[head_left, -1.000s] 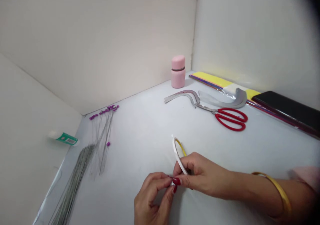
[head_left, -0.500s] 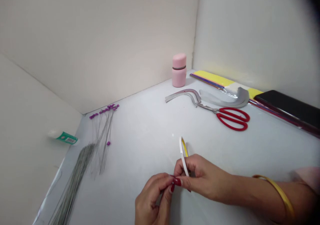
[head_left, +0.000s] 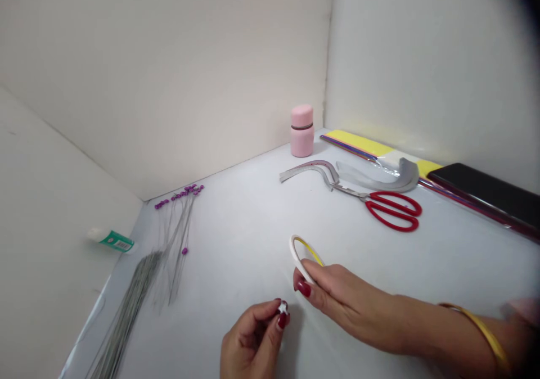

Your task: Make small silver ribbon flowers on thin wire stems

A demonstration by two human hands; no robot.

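Observation:
Low in the middle, my left hand (head_left: 255,339) pinches a small white star-shaped piece (head_left: 283,308) between thumb and fingertips. My right hand (head_left: 337,303), just right of it, is closed on a narrow ring that looks like a roll of tape (head_left: 294,251), white on its outer edge and yellow inside. The ring tilts upward from between thumb and fingers. A gap separates the two hands, which are both above the white table (head_left: 236,233).
Red-handled scissors (head_left: 392,210) lie beside curved grey strips (head_left: 307,168). Behind stands a pink flask (head_left: 302,131). Flat coloured packs (head_left: 358,141) and a black object (head_left: 485,190) line the right wall. Left are wire stems (head_left: 130,306), purple-tipped wires (head_left: 185,193) and a green-labelled tube (head_left: 113,241).
My hands have parted: the right has drawn away from the left and turned, swinging the ring leftward. The small white piece now shows in my left fingertips. The view has shifted slightly.

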